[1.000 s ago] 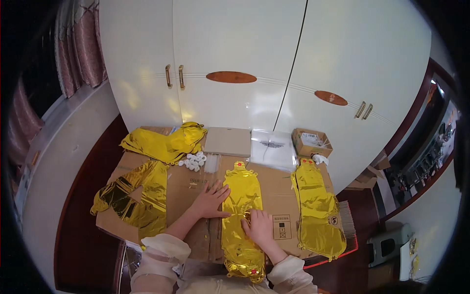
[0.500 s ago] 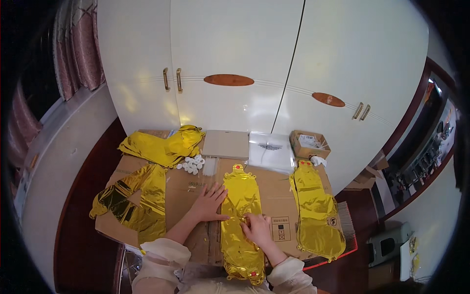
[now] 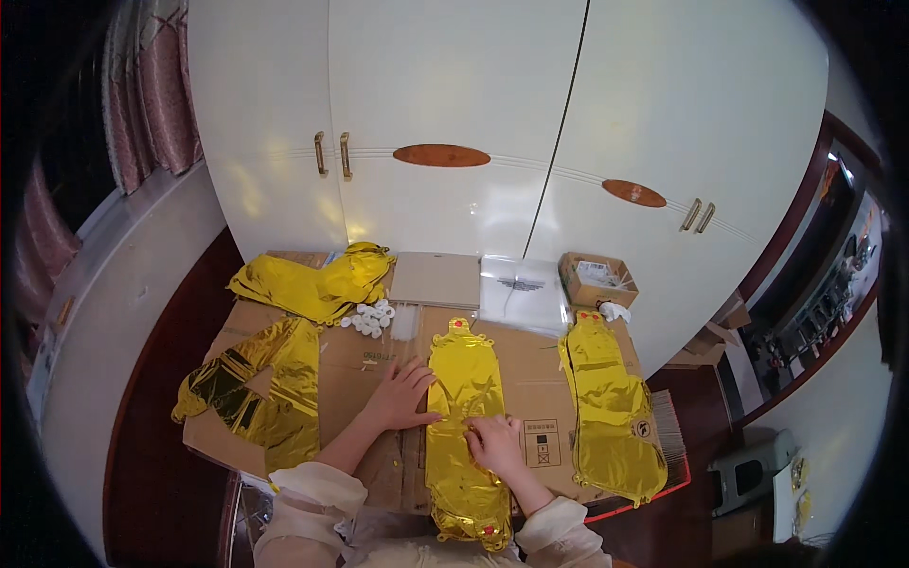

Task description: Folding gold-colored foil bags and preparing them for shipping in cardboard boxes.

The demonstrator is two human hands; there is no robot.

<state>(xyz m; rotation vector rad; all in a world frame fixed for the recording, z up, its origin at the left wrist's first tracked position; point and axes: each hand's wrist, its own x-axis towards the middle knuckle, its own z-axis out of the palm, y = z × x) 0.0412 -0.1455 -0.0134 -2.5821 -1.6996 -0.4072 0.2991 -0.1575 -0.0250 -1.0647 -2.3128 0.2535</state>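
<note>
I see my left hand (image 3: 402, 393), fingers spread, and right hand (image 3: 495, 442), fingers curled, pressing 1 gold foil balloon (image 3: 464, 379); the small cardboard box (image 3: 597, 277) holds white items.

Both hands flat on gold foil balloon (image 3: 464, 417) lying lengthwise on cardboard sheet (image 3: 365, 360). Left hand (image 3: 402, 393) w/ fingers spread on its left edge, right hand (image 3: 494, 443) pressing mid-section. Another gold balloon (image 3: 611, 417) to the right, foil pile (image 3: 317, 282) back left, small white rolls (image 3: 371, 320) nearby, small box (image 3: 597, 278) by cupboard doors (image 3: 454, 123).
</note>
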